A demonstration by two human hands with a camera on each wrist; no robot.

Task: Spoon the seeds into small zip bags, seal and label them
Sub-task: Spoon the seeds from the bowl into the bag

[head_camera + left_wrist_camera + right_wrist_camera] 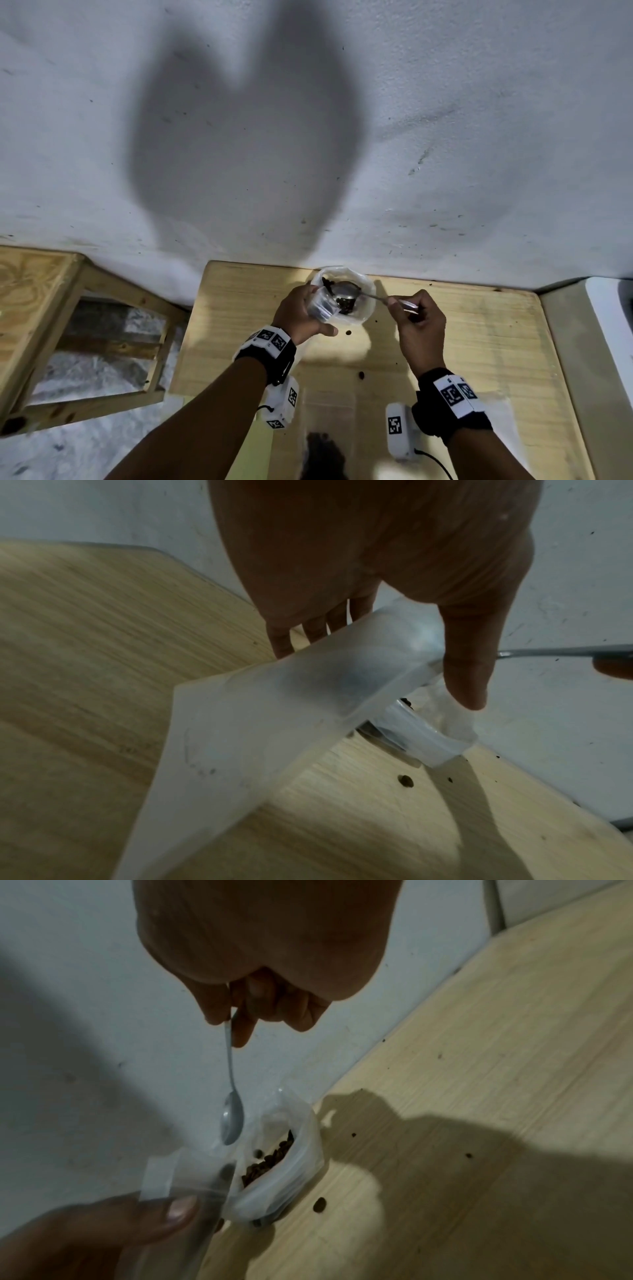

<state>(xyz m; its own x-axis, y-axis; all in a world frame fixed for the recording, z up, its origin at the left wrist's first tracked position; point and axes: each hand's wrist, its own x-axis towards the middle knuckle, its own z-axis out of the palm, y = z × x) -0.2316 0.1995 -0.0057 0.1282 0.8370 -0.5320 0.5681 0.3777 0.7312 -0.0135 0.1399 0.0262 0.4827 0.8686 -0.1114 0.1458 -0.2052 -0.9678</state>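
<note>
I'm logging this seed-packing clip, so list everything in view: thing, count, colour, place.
Small clear plastic zip bag: one, transparent, held open beside the seed container.
Clear plastic seed container: one, translucent white, far edge of the table by the wall.
Dark brown seeds: many, inside the container; a few loose on the table.
Thin metal spoon: one, silver, bowl over the container.
Spare clear zip bag: one seen, transparent, flat on the near table.
Light wooden table: one, pale yellow.
Wooden frame: one, pale wood, left of the table.
Wall: grey-white, behind.
Left hand: grips the small bag.
Right hand: pinches the spoon handle.
</note>
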